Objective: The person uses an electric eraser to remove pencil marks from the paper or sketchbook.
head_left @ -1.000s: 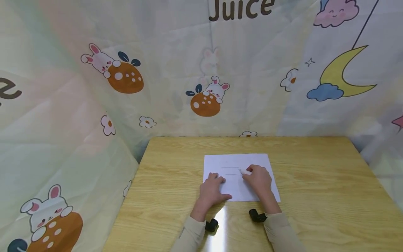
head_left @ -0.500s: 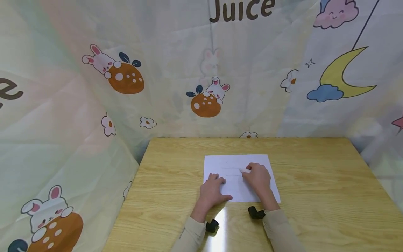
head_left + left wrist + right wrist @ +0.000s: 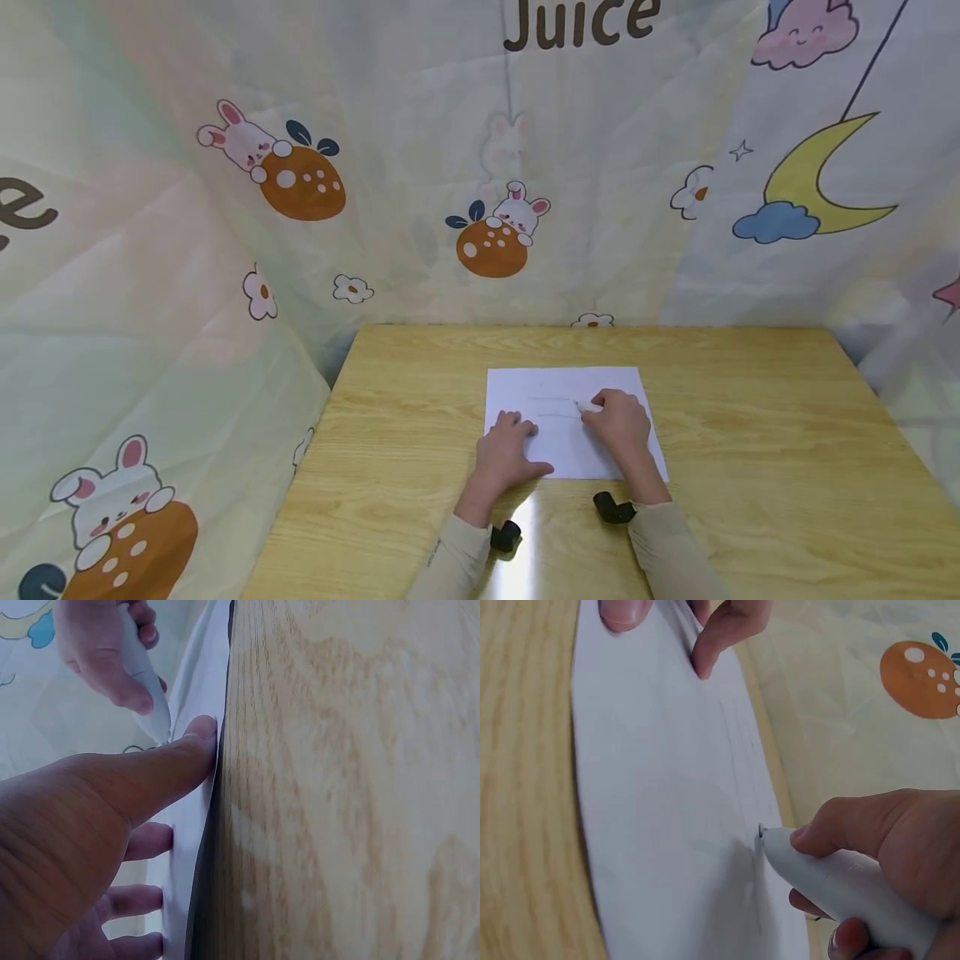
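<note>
A white sheet of paper [image 3: 558, 450] lies on the wooden table, with faint thin lines across its upper middle. My right hand [image 3: 621, 427] grips a thick white pen-shaped tool [image 3: 840, 881] between thumb and fingers. The tool has a small metallic tip, which is at the paper by the lines in the right wrist view; its exact kind is unclear. My left hand [image 3: 504, 454] presses the paper's lower left, fingers spread and thumb out near the front edge. In the left wrist view, the left thumb [image 3: 176, 754] rests close to the paper's edge.
The wooden table [image 3: 750, 433] extends around the paper on all sides. A printed fabric backdrop [image 3: 397, 167] hangs behind the table and at its left. Black wrist cameras [image 3: 506, 537] sit beside both sleeve cuffs, above the table's front part.
My right hand, with the white tool, has shifted slightly to the right over the paper. More of the lower line shows left of the tip. The left hand has stayed in place.
</note>
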Tool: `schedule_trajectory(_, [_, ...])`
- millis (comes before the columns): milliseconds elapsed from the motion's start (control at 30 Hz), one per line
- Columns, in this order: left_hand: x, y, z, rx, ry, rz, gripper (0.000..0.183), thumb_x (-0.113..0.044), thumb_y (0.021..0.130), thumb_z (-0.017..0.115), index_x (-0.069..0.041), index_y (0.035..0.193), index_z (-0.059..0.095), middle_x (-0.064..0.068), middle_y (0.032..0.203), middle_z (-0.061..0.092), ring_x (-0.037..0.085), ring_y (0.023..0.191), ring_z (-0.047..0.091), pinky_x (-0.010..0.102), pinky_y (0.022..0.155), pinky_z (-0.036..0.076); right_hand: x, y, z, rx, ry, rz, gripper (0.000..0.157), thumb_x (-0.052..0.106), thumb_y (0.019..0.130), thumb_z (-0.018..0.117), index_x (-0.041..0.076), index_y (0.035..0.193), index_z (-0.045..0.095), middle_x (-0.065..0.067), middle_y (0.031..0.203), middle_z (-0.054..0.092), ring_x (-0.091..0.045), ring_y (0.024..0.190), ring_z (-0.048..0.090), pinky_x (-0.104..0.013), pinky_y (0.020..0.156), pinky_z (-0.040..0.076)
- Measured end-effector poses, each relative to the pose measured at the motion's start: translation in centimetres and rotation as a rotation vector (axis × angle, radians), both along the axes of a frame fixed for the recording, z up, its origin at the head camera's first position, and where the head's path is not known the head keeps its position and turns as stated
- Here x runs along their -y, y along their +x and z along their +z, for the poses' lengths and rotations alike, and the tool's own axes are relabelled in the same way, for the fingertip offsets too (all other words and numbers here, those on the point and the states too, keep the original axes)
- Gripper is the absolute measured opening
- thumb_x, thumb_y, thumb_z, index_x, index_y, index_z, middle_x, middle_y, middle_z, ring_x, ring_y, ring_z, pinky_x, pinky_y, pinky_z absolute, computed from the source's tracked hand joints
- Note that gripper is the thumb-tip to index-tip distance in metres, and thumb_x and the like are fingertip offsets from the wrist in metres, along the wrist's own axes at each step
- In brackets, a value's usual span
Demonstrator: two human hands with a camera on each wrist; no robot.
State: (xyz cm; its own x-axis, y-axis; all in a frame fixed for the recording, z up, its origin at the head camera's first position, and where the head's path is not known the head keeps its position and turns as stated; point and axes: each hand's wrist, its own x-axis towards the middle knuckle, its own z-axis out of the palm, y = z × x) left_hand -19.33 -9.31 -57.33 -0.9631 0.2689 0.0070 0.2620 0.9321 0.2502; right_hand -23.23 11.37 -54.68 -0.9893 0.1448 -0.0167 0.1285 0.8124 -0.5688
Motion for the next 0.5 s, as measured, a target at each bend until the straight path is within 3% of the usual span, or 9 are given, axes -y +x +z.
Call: schedule_trajectory(500, [-0.11, 0.07, -0.14, -0.004, -0.007, 0.002, 0.067, -0.065, 0.065, 0.079, -0.023, 0.117, 0.069, 0.005, 0.125, 0.054, 0.024, 0.105, 0.055, 0.041, 0.067, 0.051, 0.53, -0.60, -0.43, -0.020, -0.004, 0.022, 0.025, 0.021, 0.077, 0.072, 0.002, 0.093, 0.072, -0.013, 0.088, 0.070, -0.027, 0.071, 0.063, -0.045, 0.060, 0.050])
